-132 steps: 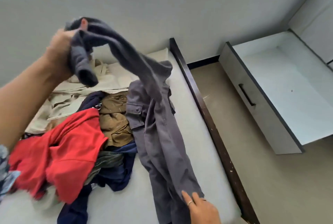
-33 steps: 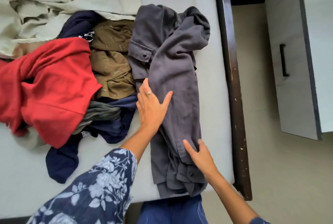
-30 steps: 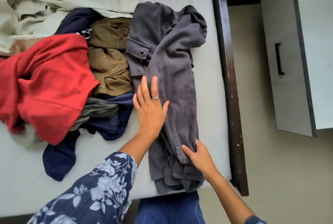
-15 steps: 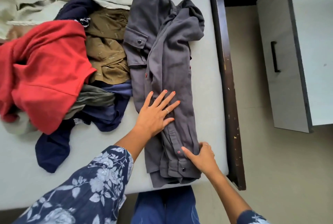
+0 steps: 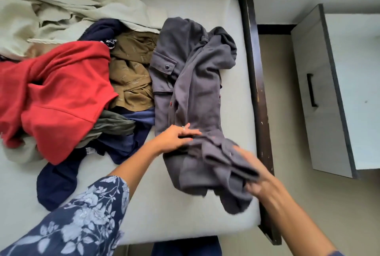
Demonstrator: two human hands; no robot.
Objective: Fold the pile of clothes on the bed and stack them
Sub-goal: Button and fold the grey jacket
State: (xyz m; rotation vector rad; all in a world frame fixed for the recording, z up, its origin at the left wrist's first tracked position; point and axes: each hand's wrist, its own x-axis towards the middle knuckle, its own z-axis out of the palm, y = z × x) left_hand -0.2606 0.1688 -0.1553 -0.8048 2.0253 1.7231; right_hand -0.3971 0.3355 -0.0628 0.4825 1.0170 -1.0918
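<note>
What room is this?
Probably a bedroom: there's a bed with a dark wooden frame, a pile of clothes on it, and a cabinet with a handle beside it.

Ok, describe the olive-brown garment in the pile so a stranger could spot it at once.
Start at the bed and find the heap of clothes on its left half. The olive-brown garment lies crumpled between the red garment and the long grey shirt. It alone carries a pattern of small pale dashes.
</note>
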